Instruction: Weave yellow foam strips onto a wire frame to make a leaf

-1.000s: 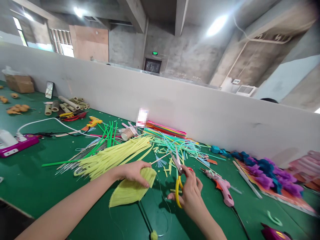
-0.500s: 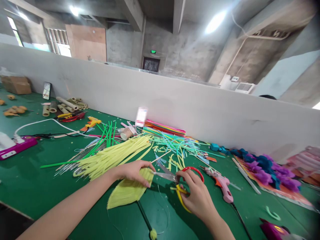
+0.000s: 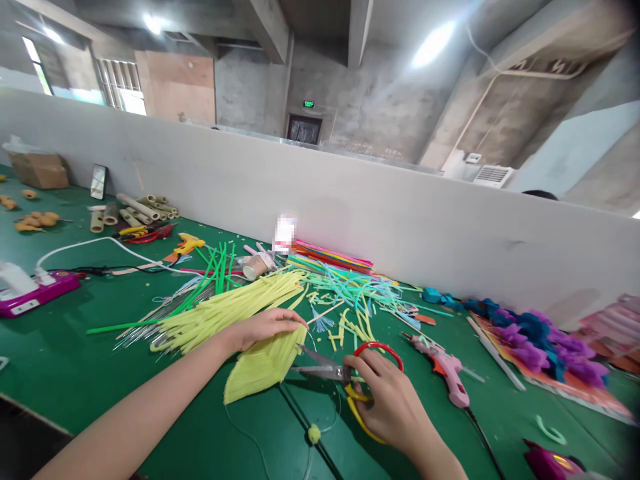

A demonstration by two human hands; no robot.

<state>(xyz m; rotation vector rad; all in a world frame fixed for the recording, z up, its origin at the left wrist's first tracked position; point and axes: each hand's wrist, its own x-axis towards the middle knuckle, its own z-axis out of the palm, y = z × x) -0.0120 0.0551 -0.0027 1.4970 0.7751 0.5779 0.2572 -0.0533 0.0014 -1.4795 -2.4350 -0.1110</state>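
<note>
My left hand point(image 3: 273, 327) is closed on the upper edge of a yellow fan-shaped piece made of pipe cleaners point(image 3: 260, 370), tilted above the green table. In my right hand point(image 3: 385, 393) is a pair of scissors point(image 3: 340, 373) with red and yellow handles. Its blades are apart, and their tips reach the right edge of the yellow piece; whether they touch it I cannot tell. A dark thin stick with a small yellow ball point(image 3: 314, 435) shows below the piece, with a thin clear thread looping around it.
A pile of yellow pipe cleaners point(image 3: 230, 310) lies behind my left arm. Cut blue and green strips point(image 3: 350, 283) are heaped further back. To the right are a pink glue gun point(image 3: 447, 370) and purple and blue fluffy pieces point(image 3: 535, 340). A purple power strip point(image 3: 43, 293) is at left.
The scissors have opened wider and moved slightly left and down along the yellow piece. The piece has turned a little, and the yellow ball has swung up and right.
</note>
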